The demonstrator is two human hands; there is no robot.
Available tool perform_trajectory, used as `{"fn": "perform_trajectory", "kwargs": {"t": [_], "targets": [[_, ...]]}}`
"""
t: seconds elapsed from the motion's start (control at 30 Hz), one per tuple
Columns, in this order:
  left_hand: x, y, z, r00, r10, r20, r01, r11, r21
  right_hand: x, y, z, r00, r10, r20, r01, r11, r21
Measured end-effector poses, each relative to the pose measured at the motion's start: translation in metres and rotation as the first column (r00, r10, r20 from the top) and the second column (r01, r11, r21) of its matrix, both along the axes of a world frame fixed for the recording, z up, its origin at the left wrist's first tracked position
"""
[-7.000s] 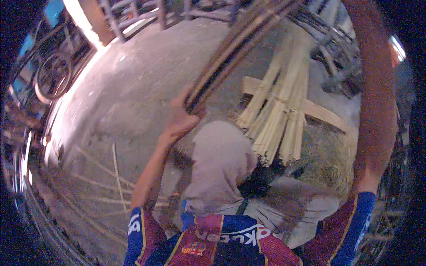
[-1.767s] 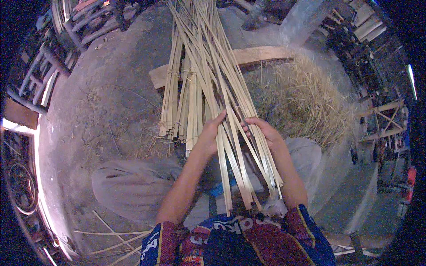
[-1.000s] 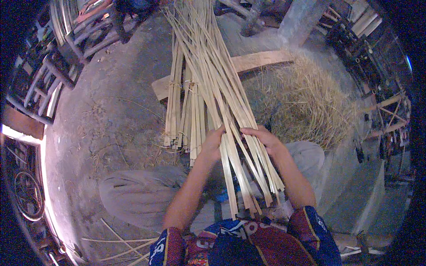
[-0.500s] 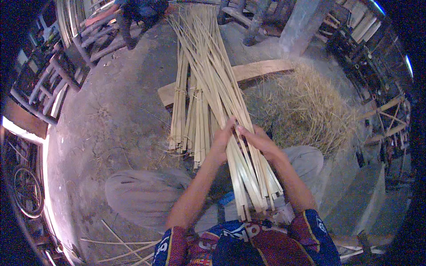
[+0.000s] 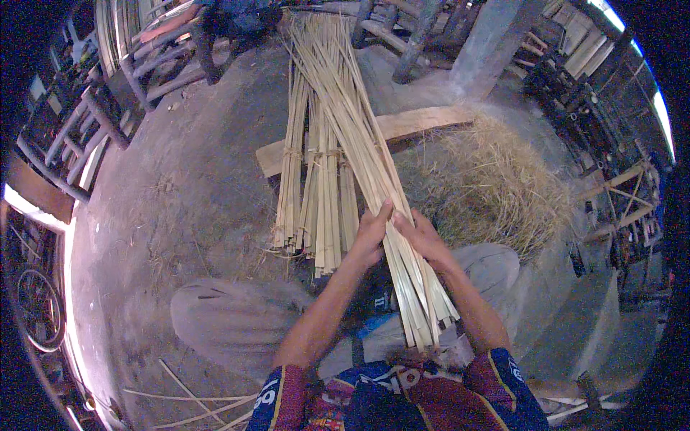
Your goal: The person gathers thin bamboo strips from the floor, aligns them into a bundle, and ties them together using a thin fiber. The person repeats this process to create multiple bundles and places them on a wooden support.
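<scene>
The grip of left hand [image 5: 371, 235] and right hand [image 5: 422, 237] pinched the loose strips [image 5: 410, 287] from either side, seemingly so they lay gathered; these slanted over the lap [image 5: 241, 316], beside tied bundles [image 5: 328, 215] laid across a plank [image 5: 424, 122].

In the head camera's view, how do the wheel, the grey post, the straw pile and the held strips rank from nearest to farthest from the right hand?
From the right hand:
1. Held strips: in its grasp.
2. Straw pile: on the floor, to its right.
3. Grey post: farther ahead, slightly right.
4. Wheel: far left.
</scene>
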State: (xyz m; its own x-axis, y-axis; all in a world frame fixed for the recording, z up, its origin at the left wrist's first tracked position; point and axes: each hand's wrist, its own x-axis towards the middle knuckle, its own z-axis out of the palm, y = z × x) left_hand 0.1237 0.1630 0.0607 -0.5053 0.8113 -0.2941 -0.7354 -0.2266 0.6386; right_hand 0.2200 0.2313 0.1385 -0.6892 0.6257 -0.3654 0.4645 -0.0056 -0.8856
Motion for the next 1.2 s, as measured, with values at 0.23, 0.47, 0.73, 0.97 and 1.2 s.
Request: {"fn": "perform_trajectory", "kwargs": {"t": [0.23, 0.47, 0.73, 0.97, 1.2], "targets": [[-0.018, 0.008, 0.02, 0.938, -0.249, -0.239, 0.211, 0.962, -0.175, 0.005, 0.017, 0.012, 0.98, 0.189, -0.068, -0.2, 0.942, -0.269], [-0.051, 0.037, 0.04, 0.976, -0.156, 0.152, 0.119, 0.967, 0.226, 0.033, 0.009, 0.094, 0.967, 0.255, -0.019, -0.252, 0.939, -0.232], [-0.04, 0.095, 0.129, 0.968, -0.189, 0.163, 0.104, 0.9, 0.423, 0.079, 0.0, 0.16, 0.991, 0.131, 0.014, -0.131, 0.991, -0.024], [-0.04, 0.12, 0.147, 0.969, -0.226, 0.104, 0.154, 0.873, 0.463, 0.088, -0.002, 0.15, 0.999, 0.024, 0.034, -0.028, 0.993, 0.119], [-0.094, 0.138, 0.058, 0.938, -0.219, 0.268, 0.114, 0.926, 0.359, 0.03, 0.015, 0.058, 0.982, 0.063, -0.178, -0.095, 0.98, -0.177]]}}
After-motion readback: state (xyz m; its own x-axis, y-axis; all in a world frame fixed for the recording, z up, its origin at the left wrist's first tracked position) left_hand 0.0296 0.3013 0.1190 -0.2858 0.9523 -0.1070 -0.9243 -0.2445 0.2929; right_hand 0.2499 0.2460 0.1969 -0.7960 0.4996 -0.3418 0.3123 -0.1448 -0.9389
